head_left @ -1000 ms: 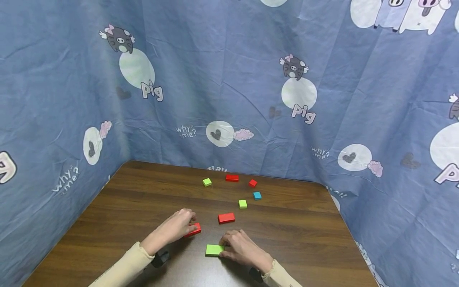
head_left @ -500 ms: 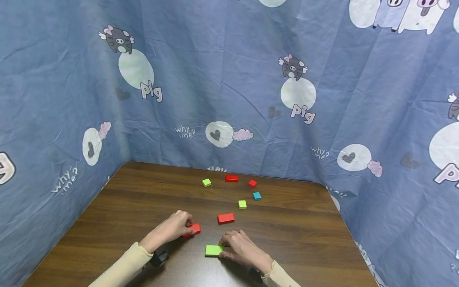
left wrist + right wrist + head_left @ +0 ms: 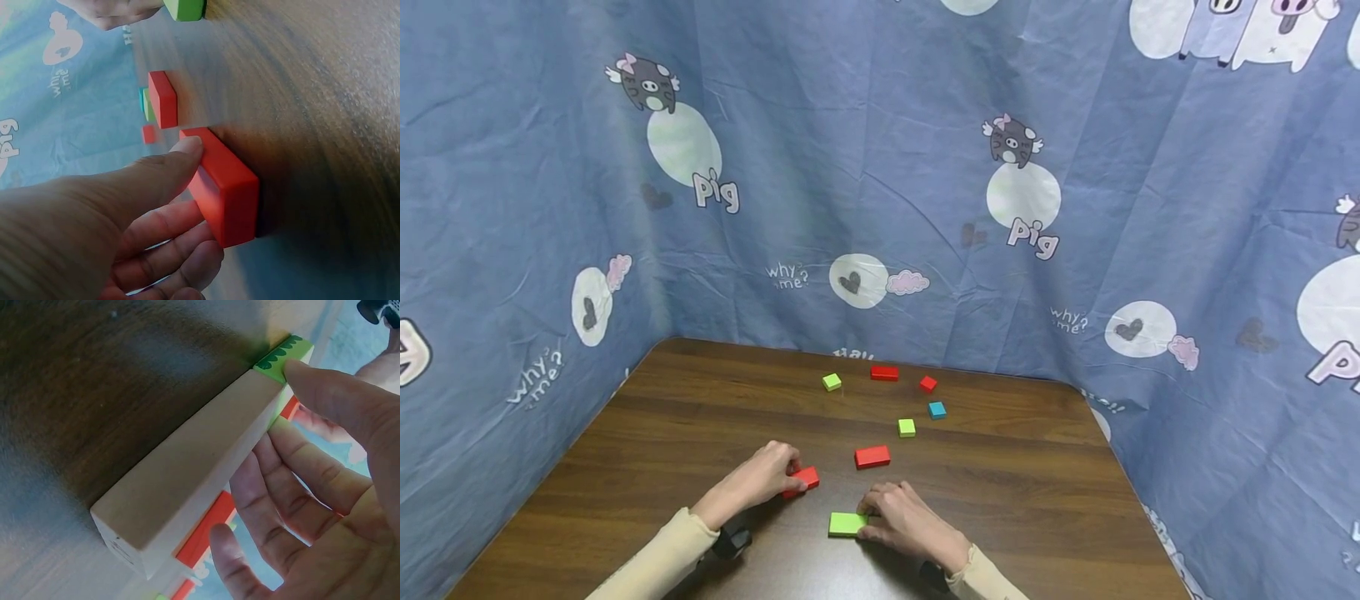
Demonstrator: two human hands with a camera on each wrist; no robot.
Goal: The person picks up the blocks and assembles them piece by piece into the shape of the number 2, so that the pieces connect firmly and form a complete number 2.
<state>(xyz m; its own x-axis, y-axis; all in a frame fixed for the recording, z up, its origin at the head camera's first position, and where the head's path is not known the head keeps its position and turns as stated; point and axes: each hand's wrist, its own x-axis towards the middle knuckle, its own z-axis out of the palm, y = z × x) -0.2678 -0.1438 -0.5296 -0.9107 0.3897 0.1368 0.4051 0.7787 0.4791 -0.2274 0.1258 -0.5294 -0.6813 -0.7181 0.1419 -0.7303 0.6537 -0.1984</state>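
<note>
My left hand [image 3: 762, 476] holds a red rectangular block [image 3: 809, 477] low at the tabletop, thumb on its near side and fingers beyond it. In the left wrist view the thumb presses one face of this red block [image 3: 230, 165], with fingertips against another side. My right hand [image 3: 904, 515] pinches the right end of a bright green block [image 3: 844, 523] lying on the table. The right wrist view shows dark green scallops on that green block [image 3: 282, 360]. A long pale wood-coloured block [image 3: 181, 469] lies end-on against it, hidden under my hand in the head view.
A second red block [image 3: 872, 457] lies just beyond my hands. Farther back on the wooden table [image 3: 700, 400] are a small green block [image 3: 907, 427], a blue block [image 3: 937, 410], a small red block [image 3: 928, 384], a longer red block [image 3: 884, 373] and another green block [image 3: 832, 382].
My left hand has drawn back slightly leftward and toward me, its thumb shifting lower on the red block and exposing more of its top. My right hand and the green block stay put.
</note>
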